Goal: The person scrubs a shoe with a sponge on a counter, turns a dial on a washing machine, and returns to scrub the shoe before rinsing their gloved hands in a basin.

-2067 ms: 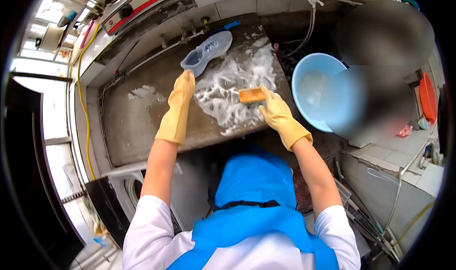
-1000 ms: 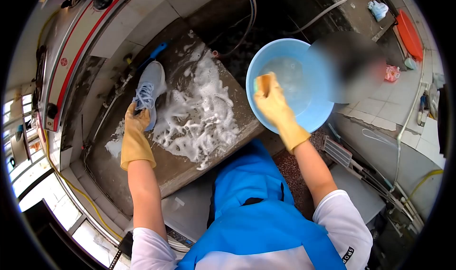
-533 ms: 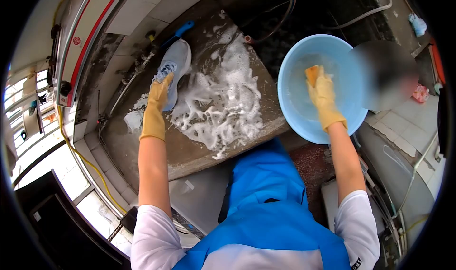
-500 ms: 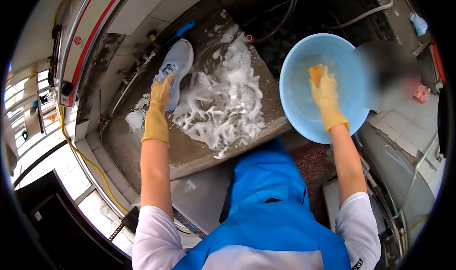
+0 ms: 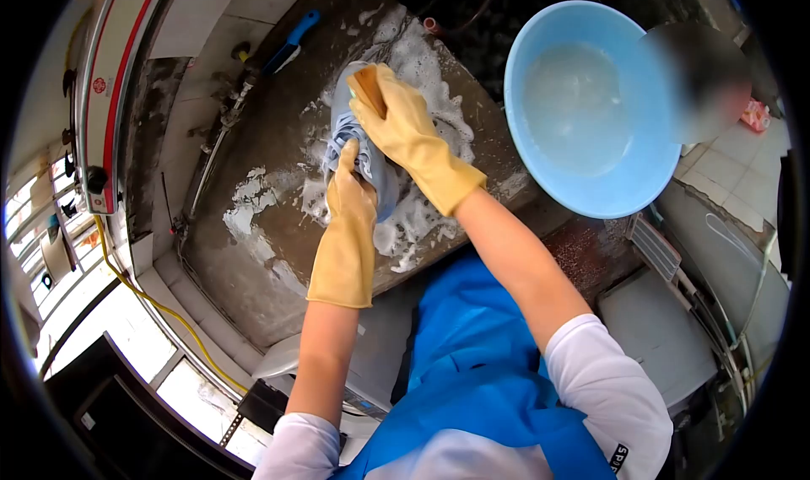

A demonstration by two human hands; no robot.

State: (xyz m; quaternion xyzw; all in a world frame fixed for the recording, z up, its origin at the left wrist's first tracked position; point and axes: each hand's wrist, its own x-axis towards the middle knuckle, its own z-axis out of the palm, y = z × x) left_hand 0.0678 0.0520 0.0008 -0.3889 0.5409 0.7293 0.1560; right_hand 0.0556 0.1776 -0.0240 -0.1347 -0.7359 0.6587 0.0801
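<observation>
Fingers of the right hand [image 5: 403, 126] curl closed round an orange sponge [image 5: 368, 92], which has just come from the blue basin [image 5: 591, 193] at two o'clock to the shoe [image 5: 386, 189] at eleven. The left hand's [image 5: 349, 200] fingers close on that shoe, so both hands now meet over the foamy surface [image 5: 219, 269].

I wear long pale-yellow gloves [image 5: 342, 261] on my hands [image 5: 392, 113], a white short-sleeved shirt [image 5: 603, 379] with a black lettered label [image 5: 619, 457], and a bright blue apron [image 5: 460, 396].
</observation>
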